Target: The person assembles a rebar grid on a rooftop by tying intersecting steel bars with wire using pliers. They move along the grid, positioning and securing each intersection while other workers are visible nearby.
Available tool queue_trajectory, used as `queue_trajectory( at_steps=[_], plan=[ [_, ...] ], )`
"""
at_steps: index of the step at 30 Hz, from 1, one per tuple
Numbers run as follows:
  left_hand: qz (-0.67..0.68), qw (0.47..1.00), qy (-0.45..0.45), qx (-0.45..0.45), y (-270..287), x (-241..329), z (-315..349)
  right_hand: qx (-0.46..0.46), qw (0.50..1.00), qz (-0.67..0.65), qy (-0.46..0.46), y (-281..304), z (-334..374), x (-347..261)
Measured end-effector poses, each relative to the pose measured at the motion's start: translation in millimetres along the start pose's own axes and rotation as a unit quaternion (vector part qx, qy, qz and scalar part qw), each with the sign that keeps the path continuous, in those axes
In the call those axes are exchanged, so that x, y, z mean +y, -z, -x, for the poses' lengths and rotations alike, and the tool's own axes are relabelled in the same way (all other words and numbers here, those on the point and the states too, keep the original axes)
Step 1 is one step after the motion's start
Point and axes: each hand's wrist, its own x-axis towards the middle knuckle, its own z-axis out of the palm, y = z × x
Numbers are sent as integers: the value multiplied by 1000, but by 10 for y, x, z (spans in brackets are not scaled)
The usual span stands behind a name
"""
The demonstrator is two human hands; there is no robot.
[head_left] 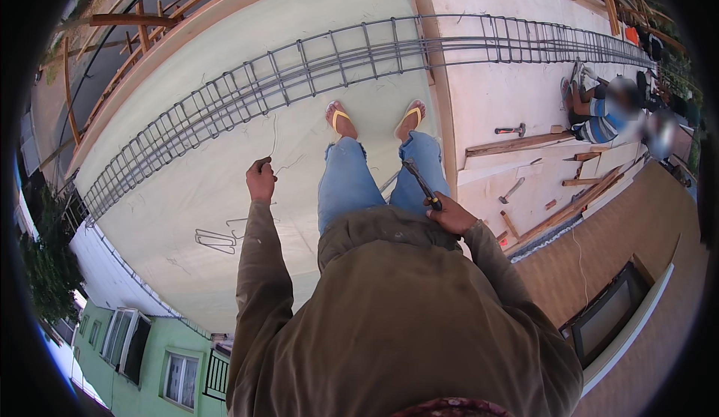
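Observation:
My left hand (261,181) is closed out to the left, with a thin tie wire (274,136) running up from its fingers. In my right hand (452,215), held by my right thigh, is a pair of pincers (422,183) with dark jaws pointing up and away and black-and-yellow handles. Beyond my feet, a long steel rebar cage (299,68) of bars and square stirrups stretches across from left to right. Several bent steel stirrups (217,239) lie on the pale deck (180,267) below my left hand.
A wooden edge (443,102) divides the deck from a board surface at right. There lie a hammer (511,130), another hammer (512,190) and timber pieces (517,144). Another person (599,121) crouches far right. Wooden railings (135,20) stand beyond the deck's far-left edge.

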Motion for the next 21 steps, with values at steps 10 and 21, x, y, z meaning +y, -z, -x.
queue_trajectory(
  at_steps=[10, 21],
  plan=[
    [-15, 999, -6, 35, -835, 522, 302, -70, 996, -48, 3, 837, -199, 624],
    [-28, 998, 22, 58, -2697, 1186, 721, 91, 990, -104, -6, 2601, -1830, 1689]
  ],
)
